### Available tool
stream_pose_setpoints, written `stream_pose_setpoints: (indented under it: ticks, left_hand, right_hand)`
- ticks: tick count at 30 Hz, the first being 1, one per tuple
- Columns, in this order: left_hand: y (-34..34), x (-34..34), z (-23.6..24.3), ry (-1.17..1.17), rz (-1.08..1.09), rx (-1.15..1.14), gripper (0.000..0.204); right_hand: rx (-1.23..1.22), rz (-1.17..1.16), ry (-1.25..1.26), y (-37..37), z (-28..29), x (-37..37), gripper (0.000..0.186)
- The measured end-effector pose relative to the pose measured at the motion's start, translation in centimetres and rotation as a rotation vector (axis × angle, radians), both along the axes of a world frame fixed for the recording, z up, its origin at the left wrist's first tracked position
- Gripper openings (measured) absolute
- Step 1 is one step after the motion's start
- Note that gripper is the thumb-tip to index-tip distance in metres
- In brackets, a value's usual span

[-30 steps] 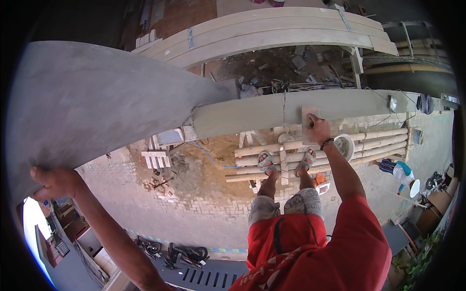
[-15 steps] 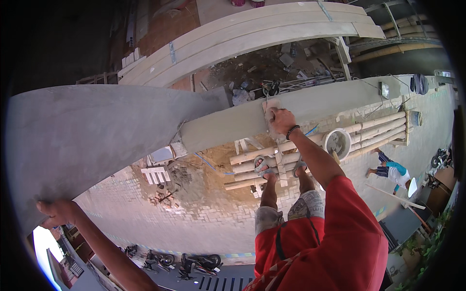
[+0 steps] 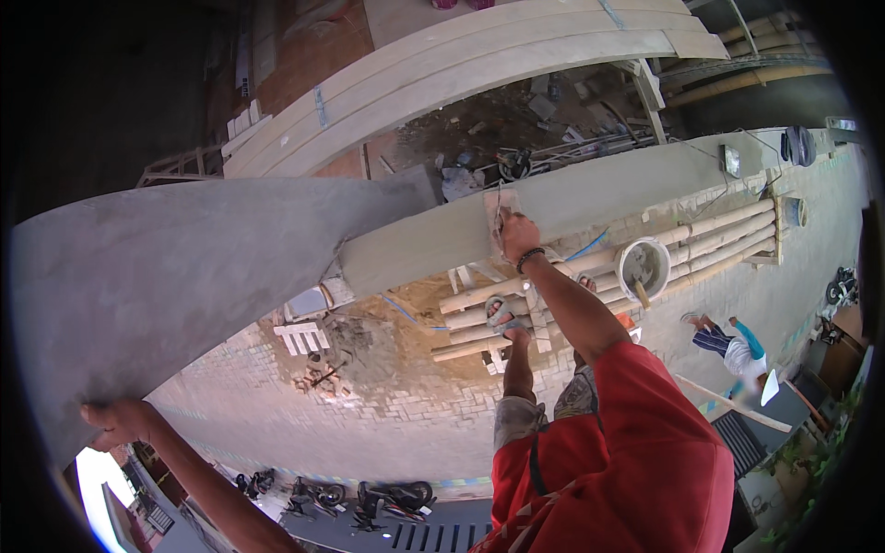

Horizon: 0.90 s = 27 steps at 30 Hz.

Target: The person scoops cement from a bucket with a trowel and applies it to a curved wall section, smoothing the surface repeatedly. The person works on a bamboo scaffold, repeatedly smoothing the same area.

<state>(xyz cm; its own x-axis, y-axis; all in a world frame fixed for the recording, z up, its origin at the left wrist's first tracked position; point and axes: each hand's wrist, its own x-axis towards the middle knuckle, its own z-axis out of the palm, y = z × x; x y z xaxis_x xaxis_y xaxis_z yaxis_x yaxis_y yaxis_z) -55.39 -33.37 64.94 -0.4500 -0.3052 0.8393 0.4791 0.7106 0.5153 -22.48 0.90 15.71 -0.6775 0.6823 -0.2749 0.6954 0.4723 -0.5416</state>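
My right hand is closed around a flat plastering float, which lies against the smooth, damp-looking grey top of a narrow concrete ledge. A dark bracelet circles that wrist. At the far left, my left hand grips the lower edge of a broad grey plastered column; some of its fingers are hidden. Below the ledge, a round bucket of grey mortar stands on the bamboo poles, a tool handle sticking out of it.
I stand on a bamboo-pole scaffold high above a paved yard. Sand and a pallet lie below. Another person is at the lower right. Long pale boards run beyond the ledge; parked motorcycles line the bottom.
My right hand and the float have slid a little left along the ledge. My left hand stays on the column edge. The person below has shifted, and my view has tilted slightly.
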Motion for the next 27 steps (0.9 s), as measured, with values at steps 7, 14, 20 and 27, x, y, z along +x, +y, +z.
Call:
stream_pose_setpoints:
  ticks: [7, 14, 20, 27]
  left_hand:
    - [0.5, 0.0, -0.4, -0.011, 0.055, 0.068, 0.079]
    - [3.1, 1.5, -1.9, -0.044, 0.075, 0.001, 0.079]
    - [0.1, 0.0, -0.3, -0.022, 0.117, 0.056, 0.079]
    - [0.4, 0.0, -0.5, -0.037, 0.122, 0.031, 0.078]
  right_hand:
    - [0.011, -0.006, -0.125, 3.2, 0.4, 1.2, 0.042]
    - [0.135, -0.076, -0.272, 12.7, 1.1, 9.3, 0.043]
    - [0.239, -0.291, -0.397, 21.6, 3.5, 16.3, 0.039]
    - [0.089, 0.037, -0.100, 13.8, 4.1, 8.5, 0.041]
